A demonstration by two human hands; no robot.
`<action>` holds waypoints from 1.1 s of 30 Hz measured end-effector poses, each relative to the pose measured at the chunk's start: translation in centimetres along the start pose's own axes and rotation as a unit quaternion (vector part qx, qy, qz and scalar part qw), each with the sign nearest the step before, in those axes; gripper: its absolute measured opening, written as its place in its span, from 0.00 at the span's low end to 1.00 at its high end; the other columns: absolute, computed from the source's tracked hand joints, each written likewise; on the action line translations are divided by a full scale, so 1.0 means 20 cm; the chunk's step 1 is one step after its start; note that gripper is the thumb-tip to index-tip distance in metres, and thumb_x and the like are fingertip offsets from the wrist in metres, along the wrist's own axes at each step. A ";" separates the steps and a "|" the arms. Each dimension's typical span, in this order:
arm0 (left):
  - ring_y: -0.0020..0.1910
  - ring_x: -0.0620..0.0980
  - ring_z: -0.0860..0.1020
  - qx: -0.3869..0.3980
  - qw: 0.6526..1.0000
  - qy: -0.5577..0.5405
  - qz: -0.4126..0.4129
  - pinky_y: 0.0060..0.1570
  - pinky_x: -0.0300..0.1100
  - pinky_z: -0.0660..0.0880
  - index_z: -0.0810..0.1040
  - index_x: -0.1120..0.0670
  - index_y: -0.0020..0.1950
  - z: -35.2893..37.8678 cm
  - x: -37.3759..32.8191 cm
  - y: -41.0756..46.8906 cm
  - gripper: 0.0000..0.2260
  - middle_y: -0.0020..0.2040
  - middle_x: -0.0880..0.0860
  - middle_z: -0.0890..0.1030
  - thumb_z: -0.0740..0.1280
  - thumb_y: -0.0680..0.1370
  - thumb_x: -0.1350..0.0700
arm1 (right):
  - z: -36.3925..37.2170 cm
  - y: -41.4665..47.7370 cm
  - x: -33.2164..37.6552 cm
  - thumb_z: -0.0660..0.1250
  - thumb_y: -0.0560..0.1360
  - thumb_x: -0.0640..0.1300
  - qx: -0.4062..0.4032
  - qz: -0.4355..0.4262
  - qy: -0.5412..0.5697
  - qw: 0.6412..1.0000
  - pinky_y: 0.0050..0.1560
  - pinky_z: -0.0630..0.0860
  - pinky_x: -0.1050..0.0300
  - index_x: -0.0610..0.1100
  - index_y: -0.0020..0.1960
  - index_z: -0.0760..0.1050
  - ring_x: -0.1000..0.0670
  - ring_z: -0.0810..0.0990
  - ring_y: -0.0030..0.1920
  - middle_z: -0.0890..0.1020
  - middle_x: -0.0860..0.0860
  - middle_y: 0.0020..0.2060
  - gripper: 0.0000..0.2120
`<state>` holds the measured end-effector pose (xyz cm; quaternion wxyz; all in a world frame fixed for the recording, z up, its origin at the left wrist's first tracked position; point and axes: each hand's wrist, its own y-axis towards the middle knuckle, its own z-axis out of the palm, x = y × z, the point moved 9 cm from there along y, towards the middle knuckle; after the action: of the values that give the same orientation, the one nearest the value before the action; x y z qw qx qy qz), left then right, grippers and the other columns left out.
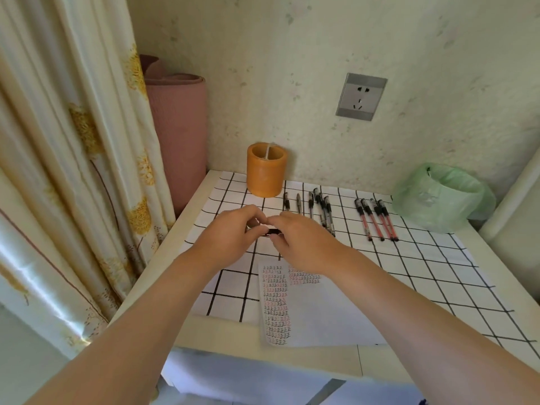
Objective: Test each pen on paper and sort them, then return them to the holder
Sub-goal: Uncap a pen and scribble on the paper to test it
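Over the middle of the table (292, 356), the left hand (230, 229) and right hand (304, 241) are meeting fingertip to fingertip, both pinching a dark pen (273, 231) that is mostly hiding between them. At twelve o'clock from the hands, the orange holder (266, 171) is standing upright near the wall. At two o'clock, black pens (320, 209) are lying side by side on the checked cloth (423, 273), and at three o'clock, apart from them, four red pens (377, 220) are lying in a row near a green bag (441, 197). At six o'clock, the paper (315, 311) is lying partly under the right forearm, bearing rows of black and red marks.
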<state>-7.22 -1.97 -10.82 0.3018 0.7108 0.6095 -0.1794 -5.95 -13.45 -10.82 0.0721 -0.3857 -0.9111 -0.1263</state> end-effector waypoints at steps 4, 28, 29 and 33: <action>0.42 0.39 0.75 0.019 1.000 0.015 -0.001 0.40 0.37 0.70 0.78 0.45 0.54 0.03 -0.03 0.00 0.05 0.43 0.43 0.79 0.67 0.80 0.48 | -0.05 -0.03 -0.08 0.55 0.81 0.59 0.015 0.009 -0.045 0.999 0.46 0.76 0.51 0.56 0.67 0.72 0.50 0.78 0.49 0.78 0.52 0.49 0.17; 0.38 0.41 0.79 0.119 0.986 -0.112 0.004 0.40 0.31 0.75 0.83 0.50 0.45 0.29 -0.22 0.09 0.02 0.41 0.48 0.84 0.73 0.76 0.57 | -0.09 -0.26 -0.31 0.55 0.81 0.61 -0.018 0.038 -0.023 0.999 0.37 0.74 0.55 0.57 0.52 0.77 0.50 0.78 0.37 0.80 0.55 0.34 0.14; 0.38 0.41 0.79 0.124 0.986 -0.115 0.001 0.40 0.31 0.75 0.83 0.50 0.45 0.29 -0.22 0.09 0.02 0.41 0.48 0.84 0.73 0.76 0.57 | -0.08 -0.26 -0.32 0.55 0.80 0.62 -0.010 0.047 -0.011 0.999 0.39 0.75 0.54 0.57 0.53 0.77 0.51 0.78 0.37 0.80 0.55 0.34 0.14; 0.43 0.42 0.79 0.144 0.989 -0.021 -0.010 0.46 0.37 0.76 0.81 0.46 0.46 0.30 -0.17 0.09 0.03 0.44 0.45 0.82 0.72 0.77 0.54 | -0.01 -0.30 -0.39 0.56 0.82 0.54 0.048 0.110 0.083 0.989 0.40 0.73 0.51 0.56 0.64 0.69 0.50 0.76 0.39 0.78 0.54 0.36 0.12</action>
<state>-5.44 -8.60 -12.85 0.2072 0.7366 0.5781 -0.2835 -4.75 -22.85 -13.53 0.1794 -0.4680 -0.8589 -0.1056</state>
